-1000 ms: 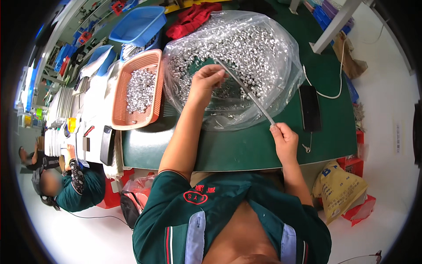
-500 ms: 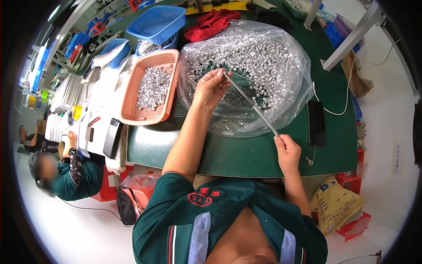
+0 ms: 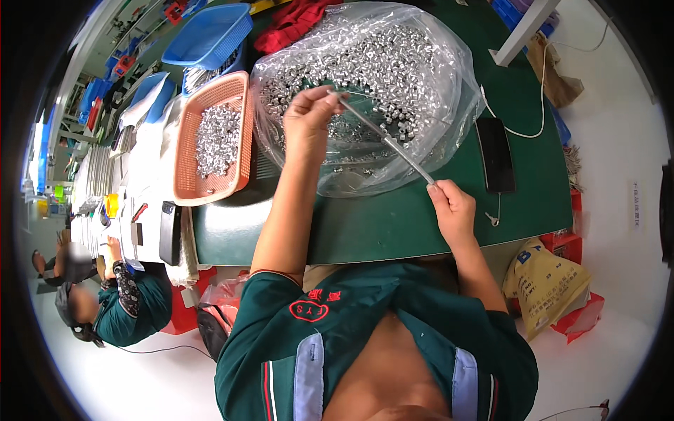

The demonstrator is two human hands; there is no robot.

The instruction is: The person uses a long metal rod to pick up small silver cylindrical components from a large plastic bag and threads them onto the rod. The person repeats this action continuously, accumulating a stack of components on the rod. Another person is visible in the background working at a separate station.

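My left hand is over the left part of a clear plastic bag, its fingers closed at the upper end of a thin grey metal rod. Whether a small metal piece sits between those fingertips is too small to tell. The rod slants down to my right hand, which grips its lower end near the front of the table. Part of the rod looks thicker toward the right hand. Beneath it, the open clear bag holds a heap of small silver metal pieces, short and tube-like.
A pink basket with similar small silver parts stands left of the bag, blue baskets behind it. A black phone and white cable lie right on the green table. A co-worker sits at far left.
The whole view has shifted, so the table things appear higher and further left. Both hands keep hold of the rod at nearly the same slant; the left fingers have changed pose slightly.
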